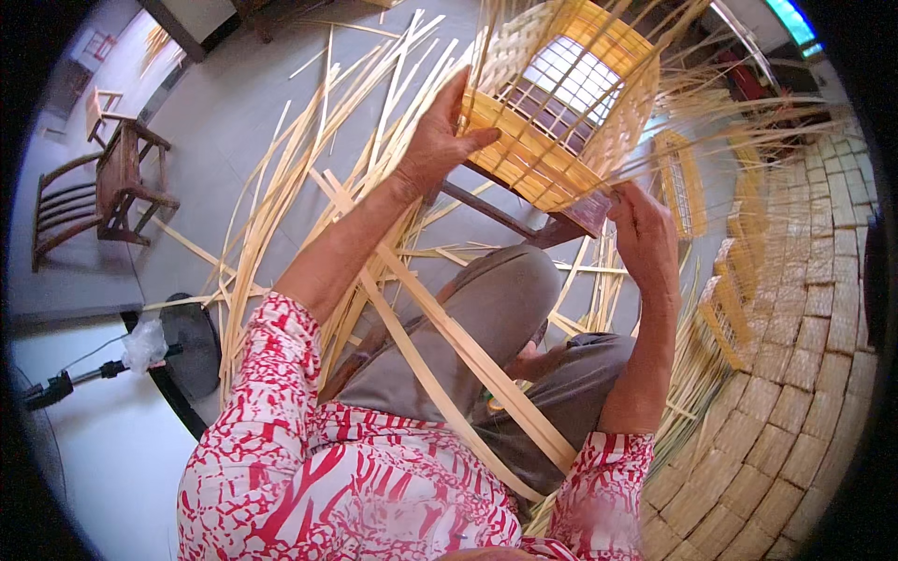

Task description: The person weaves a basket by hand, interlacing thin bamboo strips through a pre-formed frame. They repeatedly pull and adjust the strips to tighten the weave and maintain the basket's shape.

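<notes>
A half-woven bamboo basket (pixel 533 148) rests tilted on a low dark wooden stool (pixel 585 217) beyond my knees. It has yellow slatted bands, pale woven sides and an openwork grid in the middle. Long thin strips stick out loose around it. My left hand (pixel 438 138) grips its left edge, thumb laid over the yellow band and fingers mostly behind. At the right corner my right hand (pixel 644 229) is pinched closed on a thin bamboo strip, whose end the fingers hide. Wide flat bamboo strips (pixel 477 374) lie across my lap.
Many loose bamboo strips (pixel 281 196) cover the floor to the left and under my legs. A wooden chair (pixel 117 182) stands at far left, near a black stand (pixel 89 374). More yellow basket pieces (pixel 681 182) and stacked woven blocks (pixel 781 402) line the right.
</notes>
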`<state>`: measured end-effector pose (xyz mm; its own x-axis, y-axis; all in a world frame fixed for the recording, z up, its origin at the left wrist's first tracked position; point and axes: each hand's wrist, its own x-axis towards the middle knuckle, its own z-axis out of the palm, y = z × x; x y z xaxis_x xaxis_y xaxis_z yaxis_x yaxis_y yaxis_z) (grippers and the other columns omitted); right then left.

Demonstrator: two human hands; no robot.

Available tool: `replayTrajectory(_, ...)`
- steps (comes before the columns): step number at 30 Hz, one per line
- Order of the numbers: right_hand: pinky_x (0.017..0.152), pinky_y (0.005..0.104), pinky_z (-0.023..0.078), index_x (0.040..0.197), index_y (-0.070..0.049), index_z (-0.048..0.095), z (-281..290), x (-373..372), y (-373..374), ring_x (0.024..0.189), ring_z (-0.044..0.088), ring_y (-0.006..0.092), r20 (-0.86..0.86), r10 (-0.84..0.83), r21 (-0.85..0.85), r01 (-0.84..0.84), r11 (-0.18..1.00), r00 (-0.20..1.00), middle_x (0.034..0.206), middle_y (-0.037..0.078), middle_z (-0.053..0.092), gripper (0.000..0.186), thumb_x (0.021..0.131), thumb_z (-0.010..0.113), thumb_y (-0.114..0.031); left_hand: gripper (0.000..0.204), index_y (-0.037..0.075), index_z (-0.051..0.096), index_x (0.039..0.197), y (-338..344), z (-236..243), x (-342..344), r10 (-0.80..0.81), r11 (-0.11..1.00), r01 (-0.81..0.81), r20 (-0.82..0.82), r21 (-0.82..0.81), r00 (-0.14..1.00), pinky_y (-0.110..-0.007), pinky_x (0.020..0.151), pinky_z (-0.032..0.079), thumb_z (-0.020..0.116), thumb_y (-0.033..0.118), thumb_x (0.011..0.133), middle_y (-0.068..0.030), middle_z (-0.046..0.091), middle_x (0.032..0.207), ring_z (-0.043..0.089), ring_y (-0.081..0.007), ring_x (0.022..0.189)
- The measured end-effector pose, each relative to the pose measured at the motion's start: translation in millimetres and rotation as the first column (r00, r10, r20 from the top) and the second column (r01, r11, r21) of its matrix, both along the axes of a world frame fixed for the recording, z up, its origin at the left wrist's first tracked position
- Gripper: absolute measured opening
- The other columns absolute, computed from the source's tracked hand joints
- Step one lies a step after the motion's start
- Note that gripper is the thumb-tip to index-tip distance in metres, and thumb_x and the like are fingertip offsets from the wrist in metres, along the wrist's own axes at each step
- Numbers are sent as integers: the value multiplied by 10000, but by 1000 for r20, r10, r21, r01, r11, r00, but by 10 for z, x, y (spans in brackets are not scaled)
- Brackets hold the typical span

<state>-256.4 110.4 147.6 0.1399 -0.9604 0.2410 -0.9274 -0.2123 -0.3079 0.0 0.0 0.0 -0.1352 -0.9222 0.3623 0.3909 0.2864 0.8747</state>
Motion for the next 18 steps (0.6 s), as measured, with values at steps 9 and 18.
replayTrajectory(9,616,495,471,970,-85,639,-366,444,-9,746,642,432,174,-37,61,27,998,984,762,221,633,149,956,553,-206,769,4,342,1501,93,9,437,104,995,-105,135,0,985,-320,1077,420,748,53,850,-140,552,1365,544,-196,1239)
replayTrajectory(18,655,491,507,976,-123,684,-369,505,-16,767,662,414,134,-109,82,99,992,985,786,186,668,175,931,569,-248,691,24,358,1502,78,35,449,20,998,-23,48,65,999,-304,1050,430,681,46,892,-80,608,1295,570,-177,1180)
